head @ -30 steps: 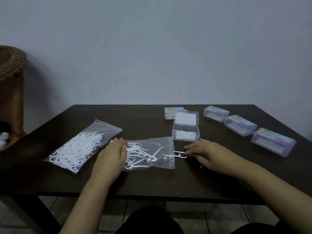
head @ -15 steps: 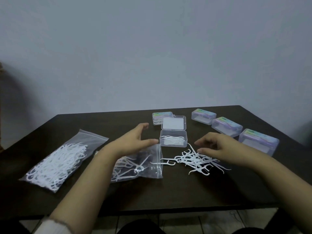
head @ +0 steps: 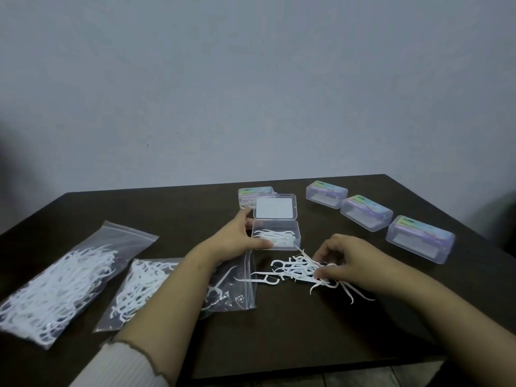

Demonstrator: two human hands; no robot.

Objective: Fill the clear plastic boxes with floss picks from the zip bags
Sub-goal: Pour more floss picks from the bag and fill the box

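Left hand (head: 236,238) now gripping open box (head: 276,238) — right hand (head: 344,261) lowered onto loose picks (head: 296,270)

The worktop (head: 279,331) is dark brown wood-look board with a smooth, dull satin face, and behind it, toward twelve o'clock, the wall (head: 251,93) is plain matt paint. The open box (head: 296,241) and the three closed boxes (head: 365,216) toward two o'clock are clear, glossy hard plastic with pastel printed labels under their lids, while the two zip bags (head: 131,236) toward nine o'clock are thin, crinkled, shiny clear film. The loose floss picks (head: 296,270) are smooth white plastic, and the sleeve cuff (head: 125,364) at seven o'clock is pale ribbed knit cloth with a frilled edge.
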